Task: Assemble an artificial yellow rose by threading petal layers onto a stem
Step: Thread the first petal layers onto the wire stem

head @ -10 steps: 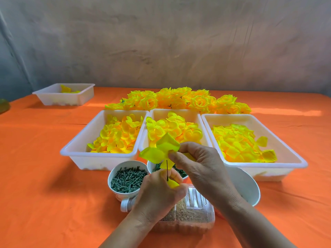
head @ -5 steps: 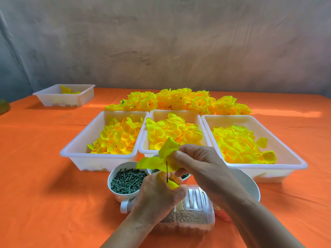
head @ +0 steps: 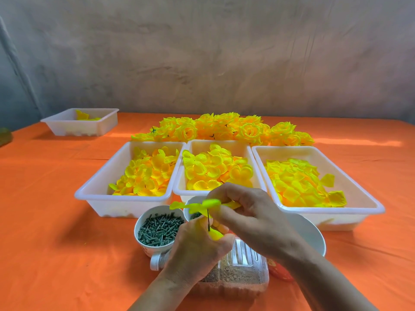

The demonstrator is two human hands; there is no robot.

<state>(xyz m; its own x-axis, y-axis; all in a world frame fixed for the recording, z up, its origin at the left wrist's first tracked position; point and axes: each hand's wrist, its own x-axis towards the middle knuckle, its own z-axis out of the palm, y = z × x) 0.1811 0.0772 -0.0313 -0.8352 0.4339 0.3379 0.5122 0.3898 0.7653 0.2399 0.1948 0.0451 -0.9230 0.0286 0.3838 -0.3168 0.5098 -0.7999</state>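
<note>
**Status of the assembly**

- The left hand (head: 197, 245) grips the thin dark stem (head: 208, 221), held upright, with a folded yellow piece (head: 216, 235) at its thumb.
- The right hand (head: 258, 218) pinches a petal layer (head: 190, 206) that lies flat across the top of the stem, just above the left hand.
- Whether the stem tip has passed through the layer cannot be told; the right fingers cover that spot.
- Judged stage: early. One layer is being threaded and must be seated down the stem. Further layers and probably a base part are left to fit.

**Surroundings**

- Beyond the hands stand three white trays of loose petals: left tray (head: 94, 194), middle tray (head: 177, 191), right tray (head: 325, 211).
- Beyond the trays lies a pile of finished roses (head: 224, 129).
- Just left of the hands stands a cup (head: 148, 250) of small green parts. A second cup is largely hidden behind the hands.
- Under the right hand sits a white bowl (head: 310, 234).
- Directly below both hands a clear bottle (head: 242, 272) holding brown grains lies on its side on the orange bench (head: 56, 221).
- Far to the left stands a small tray (head: 85, 129).

**Obstructions**

- Nothing blocks the stem. The bottle and cups crowd the space below the hands, so a dropped part could fall among them.
</note>
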